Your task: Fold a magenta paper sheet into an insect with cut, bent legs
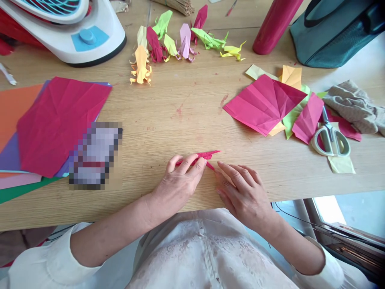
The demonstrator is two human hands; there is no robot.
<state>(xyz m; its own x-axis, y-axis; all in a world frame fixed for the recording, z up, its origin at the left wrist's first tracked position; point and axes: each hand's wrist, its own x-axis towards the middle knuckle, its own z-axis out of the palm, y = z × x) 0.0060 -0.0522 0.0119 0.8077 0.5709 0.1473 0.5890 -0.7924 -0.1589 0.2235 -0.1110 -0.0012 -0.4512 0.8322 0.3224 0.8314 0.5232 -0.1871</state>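
Folded red paper (202, 156) flat on tabletop (186, 108) near front edge, pinched in left hand (180, 182) grip. Right hand (245, 192) grip slack, empty, fingertips just beside paper. Scissors (331, 139), creased sheets (264, 103) well right; paper figures (168, 44) far behind.

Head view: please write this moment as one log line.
left hand: pressing red paper fold | right hand: flat beside its end

Narrow folded red paper piece (201, 157), flat on table near edge.
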